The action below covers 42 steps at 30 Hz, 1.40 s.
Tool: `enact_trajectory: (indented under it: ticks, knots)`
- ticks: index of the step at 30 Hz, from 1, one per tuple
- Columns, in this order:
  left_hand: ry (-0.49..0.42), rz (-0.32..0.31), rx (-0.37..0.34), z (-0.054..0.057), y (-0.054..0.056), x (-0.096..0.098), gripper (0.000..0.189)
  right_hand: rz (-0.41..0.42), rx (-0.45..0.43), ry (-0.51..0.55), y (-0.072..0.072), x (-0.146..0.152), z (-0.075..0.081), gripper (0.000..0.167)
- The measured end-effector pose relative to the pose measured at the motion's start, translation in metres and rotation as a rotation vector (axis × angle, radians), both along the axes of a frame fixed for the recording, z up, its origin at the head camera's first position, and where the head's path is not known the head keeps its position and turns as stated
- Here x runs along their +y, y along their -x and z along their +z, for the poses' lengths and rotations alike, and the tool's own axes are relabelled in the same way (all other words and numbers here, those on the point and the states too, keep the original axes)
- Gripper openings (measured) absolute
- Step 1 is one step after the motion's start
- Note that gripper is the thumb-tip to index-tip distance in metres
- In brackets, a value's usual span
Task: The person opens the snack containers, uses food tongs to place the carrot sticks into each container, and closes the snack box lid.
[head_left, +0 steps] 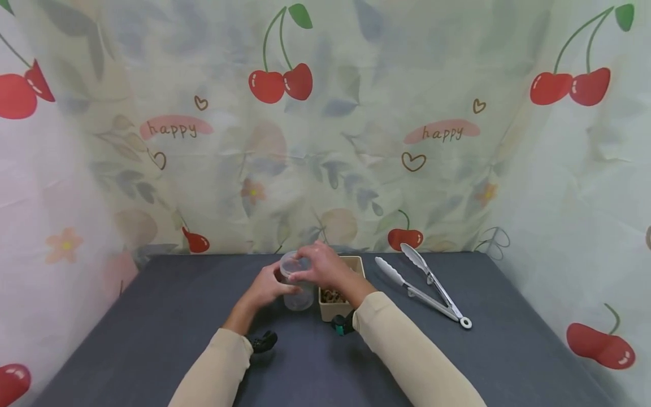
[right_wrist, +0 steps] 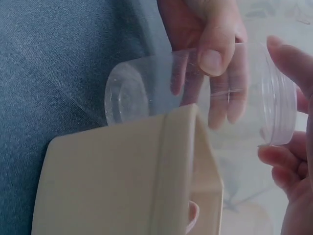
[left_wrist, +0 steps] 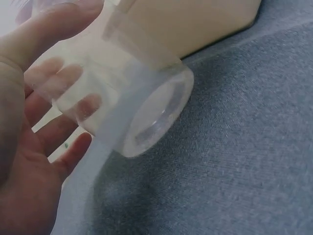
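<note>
A clear plastic jar (head_left: 298, 301) stands upright near the back of the table, its see-through wall showing nothing inside. My left hand (head_left: 267, 287) grips its side, thumb on one face and fingers behind, as the left wrist view of the jar (left_wrist: 142, 107) shows. At the top, my right hand (head_left: 325, 267) holds the round screw lid (right_wrist: 282, 110) by its edge, thumb and fingers on opposite sides. The lid sits over the jar's mouth. Right beside the jar is a beige box (head_left: 333, 312) holding brown, curled pieces, partly hidden by my right wrist.
Metal tongs (head_left: 432, 294) lie spread on the right of the dark grey table (head_left: 152, 333), their ring end toward me. A printed cloth (head_left: 325, 141) with cherries hangs behind the table's back edge and along both sides.
</note>
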<state>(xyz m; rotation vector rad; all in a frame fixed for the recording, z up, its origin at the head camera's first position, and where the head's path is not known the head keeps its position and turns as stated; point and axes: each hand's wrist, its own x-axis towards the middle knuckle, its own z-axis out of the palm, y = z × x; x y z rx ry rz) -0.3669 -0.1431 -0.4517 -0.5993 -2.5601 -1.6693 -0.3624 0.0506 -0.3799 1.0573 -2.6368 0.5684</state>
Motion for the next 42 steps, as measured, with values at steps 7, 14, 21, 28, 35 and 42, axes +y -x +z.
enact_trajectory:
  ticks: [7, 14, 21, 28, 35, 42]
  knots:
    - [0.015, -0.041, -0.003, 0.006, -0.004, -0.001, 0.06, 0.008, -0.053, 0.019, -0.002, 0.003, 0.003, 0.045]
    - [0.059, -0.064, -0.011, 0.025, -0.024, 0.0, 0.061, -0.045, -0.086, -0.036, -0.007, 0.005, 0.005, 0.047]
    - [0.077, -0.038, -0.001, 0.003, -0.004, -0.003, 0.064, 0.001, -0.041, -0.077, -0.007, 0.011, 0.006, 0.047]
    - [0.005, -0.008, -0.019, 0.0, -0.007, 0.001, 0.064, -0.03, -0.191, 0.005, -0.003, 0.015, 0.004, 0.052]
    - [-0.031, 0.019, 0.0, -0.003, -0.009, 0.004, 0.067, -0.003, -0.201, 0.002, -0.001, 0.02, 0.006, 0.049]
    - [0.003, 0.05, 0.002, -0.006, -0.009, 0.003, 0.064, -0.004, -0.118, -0.071, -0.001, 0.023, 0.006, 0.05]
